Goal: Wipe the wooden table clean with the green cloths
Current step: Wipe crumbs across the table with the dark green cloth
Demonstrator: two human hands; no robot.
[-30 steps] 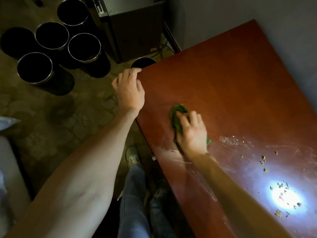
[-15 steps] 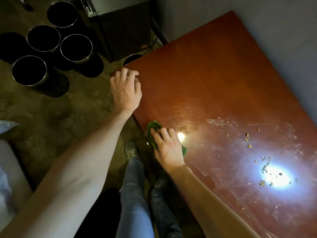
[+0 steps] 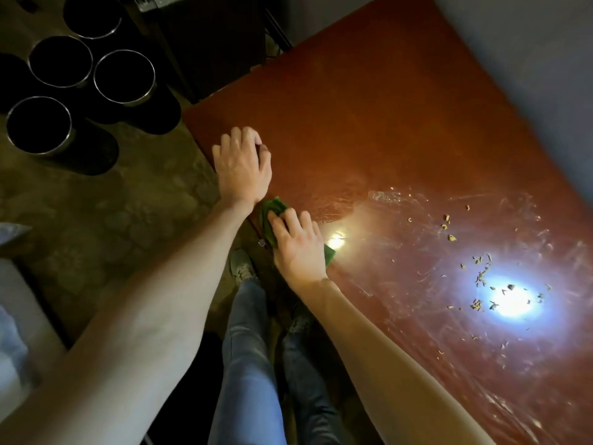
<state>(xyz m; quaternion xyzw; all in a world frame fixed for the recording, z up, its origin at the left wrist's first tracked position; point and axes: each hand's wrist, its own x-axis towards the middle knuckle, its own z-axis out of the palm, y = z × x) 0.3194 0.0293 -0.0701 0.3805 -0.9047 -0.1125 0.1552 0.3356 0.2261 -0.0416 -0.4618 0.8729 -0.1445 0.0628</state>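
Head view, looking down: wipes with the right hand, pressing the green cloth onto the wooden table right at its left edge, just beside the left wrist. Has pulled that cloth back over the last second from farther in on the tabletop to this edge, so finishes one stroke across the left part of the wood. Appears also to have shifted the left hand off the table's far left corner and a little nearer along the same edge. Judging by the surface, leaves much undone: smears across the right half and a scatter of crumbs around the bright glare, well apart from the cloth. Lays the right fingers almost straight over the bunched cloth and bears down rather than clutching; shows green beyond the fingertips and again beside the heel of the palm; hides the thumb, so no telling about a pinch. Props the left hand on bare wood, fingers bent, tips touching, grasping nothing. Probably needs next a longer reach to the right, toward the crumbs. Round bins on the floor at far left, well apart from both hands.
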